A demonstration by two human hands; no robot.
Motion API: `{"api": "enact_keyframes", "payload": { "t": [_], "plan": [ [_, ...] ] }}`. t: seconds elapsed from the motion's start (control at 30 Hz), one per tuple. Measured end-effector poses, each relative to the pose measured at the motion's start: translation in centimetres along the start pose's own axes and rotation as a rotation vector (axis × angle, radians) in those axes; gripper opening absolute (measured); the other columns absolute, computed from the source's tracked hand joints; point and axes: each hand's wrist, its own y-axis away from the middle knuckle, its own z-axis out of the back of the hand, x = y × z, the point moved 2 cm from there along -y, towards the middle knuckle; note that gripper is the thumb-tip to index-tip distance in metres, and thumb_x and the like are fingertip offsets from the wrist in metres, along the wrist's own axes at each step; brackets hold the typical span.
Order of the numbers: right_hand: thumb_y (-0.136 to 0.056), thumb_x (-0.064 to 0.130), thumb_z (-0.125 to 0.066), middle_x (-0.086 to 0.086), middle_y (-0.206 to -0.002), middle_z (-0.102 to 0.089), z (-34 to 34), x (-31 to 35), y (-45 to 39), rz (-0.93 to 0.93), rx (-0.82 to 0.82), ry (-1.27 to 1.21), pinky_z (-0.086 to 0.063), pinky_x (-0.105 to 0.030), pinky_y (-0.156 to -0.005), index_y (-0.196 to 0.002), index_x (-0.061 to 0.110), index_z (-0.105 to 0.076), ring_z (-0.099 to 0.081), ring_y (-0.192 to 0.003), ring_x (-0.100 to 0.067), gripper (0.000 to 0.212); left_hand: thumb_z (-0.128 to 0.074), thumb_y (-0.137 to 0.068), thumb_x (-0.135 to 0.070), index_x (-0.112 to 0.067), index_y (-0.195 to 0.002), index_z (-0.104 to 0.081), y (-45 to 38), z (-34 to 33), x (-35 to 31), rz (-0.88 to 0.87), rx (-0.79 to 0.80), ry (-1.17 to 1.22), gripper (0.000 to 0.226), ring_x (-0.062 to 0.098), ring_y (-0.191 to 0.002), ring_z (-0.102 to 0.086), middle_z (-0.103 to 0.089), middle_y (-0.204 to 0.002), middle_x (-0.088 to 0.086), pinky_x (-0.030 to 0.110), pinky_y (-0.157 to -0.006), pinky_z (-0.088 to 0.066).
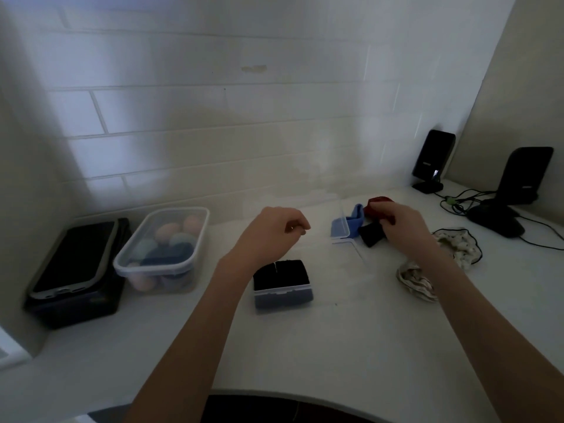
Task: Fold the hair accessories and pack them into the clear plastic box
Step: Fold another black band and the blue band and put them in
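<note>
1. The light is dim and the picture soft, so the walls of the clear plastic box (pixel 345 227) barely show; I make out only its far end, where a blue band (pixel 355 219) sits, and a near end (pixel 282 296) holding a folded black piece (pixel 282 273) over something blue. Whether those two ends belong to one long box I cannot tell.
2. My right hand (pixel 403 227) covers much of a black hair band (pixel 370 235), so its full shape is hidden. Behind my knuckles a red accessory (pixel 377 204) peeks out, mostly blocked.
3. My right forearm crosses the patterned scrunchie (pixel 457 242), cutting it into two visible parts.
4. My right fingers are curled down onto the black hair band, pinching it just right of the box's far end.
5. My left hand (pixel 274 230) hovers loosely curled, fingertips drawn together, with nothing visible in it. It hangs above the counter (pixel 335 346), just beyond the folded black piece and left of the blue band.
6. At far left, a lidded tub (pixel 161 248) of pastel, egg-shaped things stands beside a dark case (pixel 76 270); what they are is too blurred to say.
</note>
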Motion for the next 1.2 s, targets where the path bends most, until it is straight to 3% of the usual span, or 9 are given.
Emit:
{"api": "enact_keyframes", "payload": {
  "t": [0.17,0.47,0.6,0.77,0.83,0.9,0.97,1.07,1.2],
  "plan": [
    [-0.090,0.012,-0.048,-0.011,-0.135,-0.050,-1.9,-1.6,-1.0,-0.033,0.267,0.362,-0.039,-0.044,-0.098,-0.137,0.029,-0.042,-0.044,-0.124,-0.033,0.051,-0.053,-0.087,-0.004,-0.014,-0.092,-0.071,-1.9,-0.9,-0.9,-0.025,0.032,0.054,0.020,0.015,-0.072,-0.069,-0.068,-0.083,-0.002,0.037,-0.078,-0.058],
    [-0.088,0.014,-0.055,-0.013,-0.110,-0.056,-1.2,-1.1,-2.4,0.059,0.023,0.425,-0.046,-0.041,-0.081,-0.111,0.010,-0.059,-0.052,-0.101,-0.032,0.024,-0.057,-0.088,-0.006,-0.019,-0.091,-0.070,-3.5,-0.7,-0.4,-0.045,-0.002,0.197,0.019,0.007,-0.072,-0.069,-0.070,-0.080,-0.009,0.023,-0.075,-0.056],
    [-0.085,0.020,-0.062,-0.007,-0.090,-0.050,1.4,2.2,-3.1,0.159,-0.070,0.129,-0.041,-0.033,-0.067,-0.090,0.006,-0.057,-0.054,-0.084,-0.027,0.016,-0.063,-0.085,-0.014,-0.020,-0.103,-0.068,-4.4,-0.6,-0.4,-0.061,0.006,0.219,0.020,0.009,-0.092,-0.067,-0.071,-0.098,-0.003,0.028,-0.087,-0.053],
    [-0.086,0.024,-0.064,0.001,-0.088,-0.061,3.1,7.1,-2.2,0.168,0.075,-0.408,-0.048,-0.019,-0.059,-0.093,0.007,-0.053,-0.062,-0.072,-0.005,0.022,-0.072,-0.078,-0.034,-0.022,-0.136,-0.045,-5.6,-0.8,-0.9,-0.011,0.081,0.380,0.065,0.006,-0.119,-0.055,-0.059,-0.131,-0.001,0.030,-0.105,-0.042],
    [-0.087,0.018,-0.061,-0.008,-0.094,-0.063,3.1,8.0,-1.9,0.178,0.159,-0.631,-0.054,-0.023,-0.057,-0.102,-0.002,-0.052,-0.066,-0.072,-0.008,0.026,-0.073,-0.074,-0.038,-0.020,-0.135,-0.047,-5.6,-1.0,-0.9,0.012,0.096,0.509,0.068,0.008,-0.115,-0.059,-0.063,-0.126,-0.001,0.031,-0.101,-0.044],
    [-0.088,0.014,-0.060,-0.011,-0.094,-0.064,2.9,8.6,-1.6,0.186,0.217,-0.759,-0.056,-0.025,-0.055,-0.105,-0.003,-0.053,-0.067,-0.074,-0.012,0.025,-0.070,-0.080,-0.026,-0.018,-0.122,-0.058,-5.2,-1.2,-1.3,0.013,0.110,0.623,0.045,0.005,-0.102,-0.066,-0.070,-0.112,-0.003,0.024,-0.091,-0.049],
    [-0.085,0.017,-0.064,0.002,-0.068,-0.060,2.4,8.9,-1.7,0.220,0.174,-0.718,-0.050,-0.023,-0.051,-0.078,0.009,-0.050,-0.060,-0.058,-0.010,0.018,-0.064,-0.085,-0.014,-0.022,-0.104,-0.065,-4.7,-1.5,-1.7,-0.003,0.092,0.680,0.020,0.004,-0.090,-0.068,-0.072,-0.099,-0.005,0.020,-0.083,-0.052],
    [-0.081,0.022,-0.069,0.015,-0.042,-0.044,1.6,9.1,-1.7,0.229,0.101,-0.612,-0.034,-0.012,-0.044,-0.061,0.018,-0.035,-0.039,-0.041,-0.001,0.040,-0.061,-0.086,-0.006,-0.021,-0.095,-0.065,-4.2,-2.1,-1.8,0.009,0.072,0.747,0.018,0.006,-0.083,-0.070,-0.071,-0.091,-0.004,0.023,-0.077,-0.056],
    [-0.073,0.023,-0.074,0.003,-0.064,-0.057,1.8,8.9,-1.4,0.145,0.217,-0.789,-0.040,-0.019,-0.048,-0.078,0.016,-0.040,-0.049,-0.051,-0.008,0.034,-0.062,-0.085,-0.005,-0.017,-0.094,-0.065,-4.2,-1.7,-1.7,0.040,0.019,0.791,0.016,0.003,-0.070,-0.069,-0.071,-0.083,-0.002,0.019,-0.064,-0.055]
  ]
}}
